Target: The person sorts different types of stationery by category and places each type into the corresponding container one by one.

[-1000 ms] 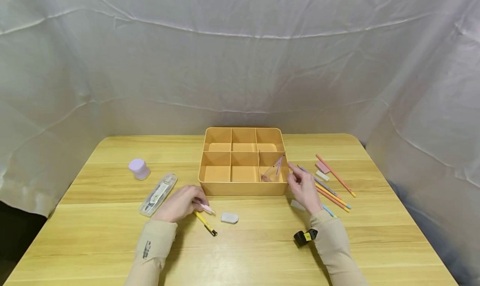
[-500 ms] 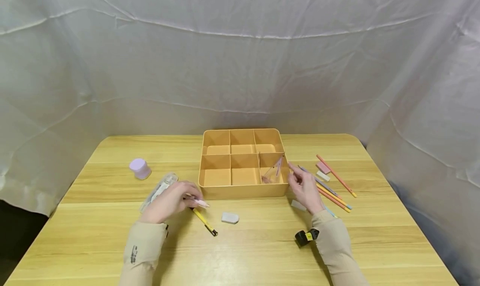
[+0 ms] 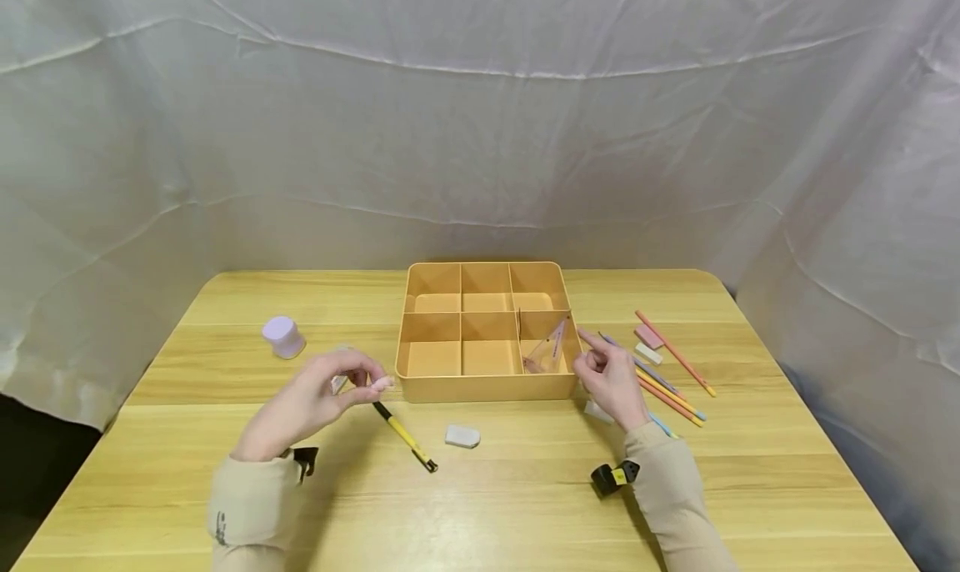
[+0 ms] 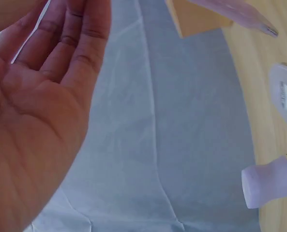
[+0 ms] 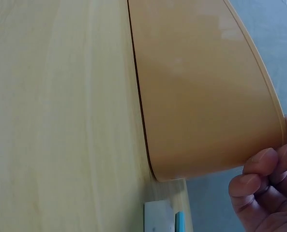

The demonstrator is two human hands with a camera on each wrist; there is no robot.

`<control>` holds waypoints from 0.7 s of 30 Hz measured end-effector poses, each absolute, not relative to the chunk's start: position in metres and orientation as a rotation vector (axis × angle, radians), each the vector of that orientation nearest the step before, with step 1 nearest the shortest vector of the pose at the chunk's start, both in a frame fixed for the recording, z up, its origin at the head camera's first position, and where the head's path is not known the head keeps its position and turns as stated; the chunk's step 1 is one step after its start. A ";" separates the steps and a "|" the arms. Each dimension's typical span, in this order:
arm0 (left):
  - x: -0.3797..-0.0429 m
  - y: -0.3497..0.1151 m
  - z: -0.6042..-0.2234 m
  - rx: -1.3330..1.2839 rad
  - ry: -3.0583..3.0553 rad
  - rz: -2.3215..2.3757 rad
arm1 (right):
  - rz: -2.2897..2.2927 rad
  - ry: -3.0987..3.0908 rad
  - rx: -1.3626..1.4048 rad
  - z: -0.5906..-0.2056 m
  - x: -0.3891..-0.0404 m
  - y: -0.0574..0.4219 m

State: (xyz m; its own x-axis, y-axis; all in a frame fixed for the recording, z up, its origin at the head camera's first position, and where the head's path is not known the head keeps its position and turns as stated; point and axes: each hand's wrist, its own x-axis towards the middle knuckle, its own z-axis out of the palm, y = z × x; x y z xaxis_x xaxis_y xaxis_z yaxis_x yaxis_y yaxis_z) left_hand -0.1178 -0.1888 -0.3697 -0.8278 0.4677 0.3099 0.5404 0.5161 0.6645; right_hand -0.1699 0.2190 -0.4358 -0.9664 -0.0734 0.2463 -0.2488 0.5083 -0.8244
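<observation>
My left hand [image 3: 318,393] is raised above the table, left of the tan divided box [image 3: 487,388]. Thumb and fingers pinch a pale pink pen [image 3: 382,383]; its metal tip shows in the left wrist view. At the box's right side is my right hand [image 3: 611,380], the index finger stretched against the wall near the rim and the other fingers loosely curled. In the right wrist view, the fingertips [image 5: 262,162] lie right by the box's corner. A clear set square [image 3: 553,343] leans in the front right compartment. Below my left hand lies a slim yellow-and-black tool [image 3: 405,435].
A lilac waisted container [image 3: 283,337] stands at the left. My left hand mostly hides a clear plastic case [image 4: 286,92]. A whitish block [image 3: 462,436] lies before the box. Several coloured pencils [image 3: 675,351], a pink block [image 3: 648,336] and a white block [image 3: 648,353] lie at the right.
My left hand has moved left and risen with the pen, uncovering more of the yellow-and-black tool. The box has shifted slightly toward me. My right hand has stayed almost still.
</observation>
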 end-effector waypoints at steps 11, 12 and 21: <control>-0.113 -0.192 -0.360 -0.947 -2.253 -1.405 | 1.478 -2.578 0.264 -0.436 -0.170 0.219; -0.113 -0.192 -0.359 -0.942 -2.223 -1.431 | 1.480 -2.580 0.263 -0.436 -0.170 0.219; -0.117 -0.190 -0.361 -0.756 -2.082 -1.598 | 1.487 -2.591 0.256 -0.436 -0.170 0.219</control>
State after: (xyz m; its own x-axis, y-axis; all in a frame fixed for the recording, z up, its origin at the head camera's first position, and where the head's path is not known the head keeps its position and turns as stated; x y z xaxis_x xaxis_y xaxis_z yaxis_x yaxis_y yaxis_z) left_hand -0.1169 -0.1899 -0.3609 -0.7700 0.1715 0.6146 0.6380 0.1970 0.7444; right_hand -0.1704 0.2191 -0.4360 -0.9753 -0.0759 0.2073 -0.2173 0.4961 -0.8406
